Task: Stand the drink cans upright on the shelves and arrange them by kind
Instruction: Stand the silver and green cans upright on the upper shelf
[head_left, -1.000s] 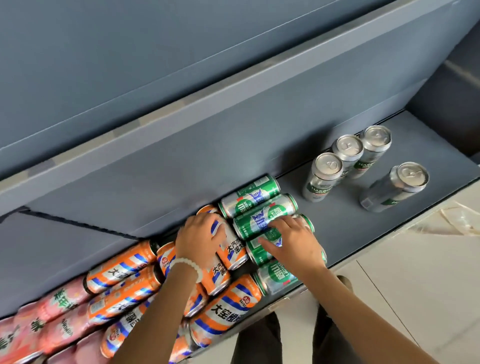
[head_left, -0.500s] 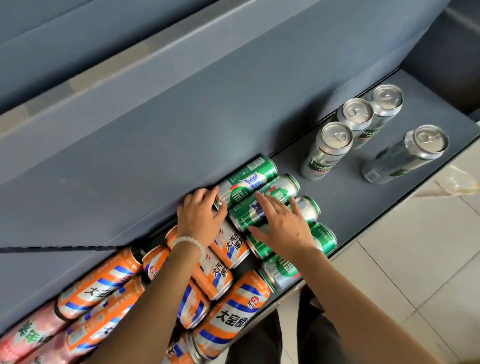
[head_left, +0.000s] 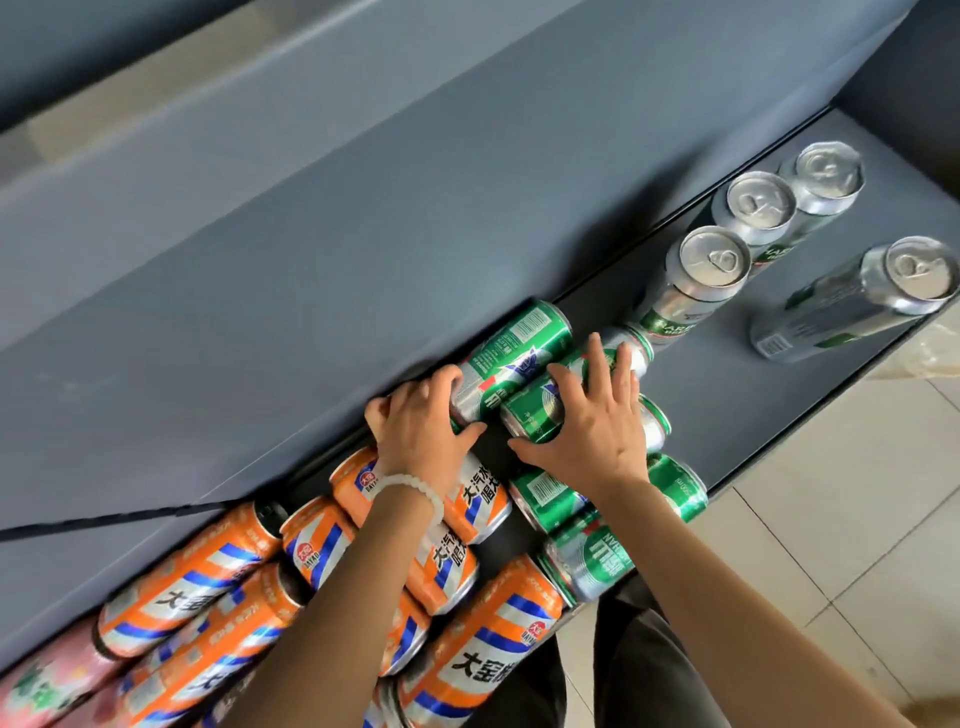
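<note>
Your left hand (head_left: 421, 431) grips the back green can (head_left: 511, 361); your right hand (head_left: 587, 431) lies flat on its neighbour (head_left: 540, 410). Tip them up beside the silver cans (head_left: 696, 280).

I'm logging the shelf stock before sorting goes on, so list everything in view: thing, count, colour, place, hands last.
Tall silver cans: four, silver with green labels, upright at the shelf's right end, three in a row by the back wall, one apart near the front edge.
Green cans: at least six, green and silver, lying on their sides mid-shelf.
Orange cans: at least seven, orange, white and blue, lying piled left of the green ones.
Pink cans: at least two, pink, blurred, far left.
Shelf: one, grey-blue.
Floor tiles: pale, lower right.
Bead bracelet: one, white, on the left wrist.
Left hand: on a green can's end.
Right hand: spread over green cans.
</note>
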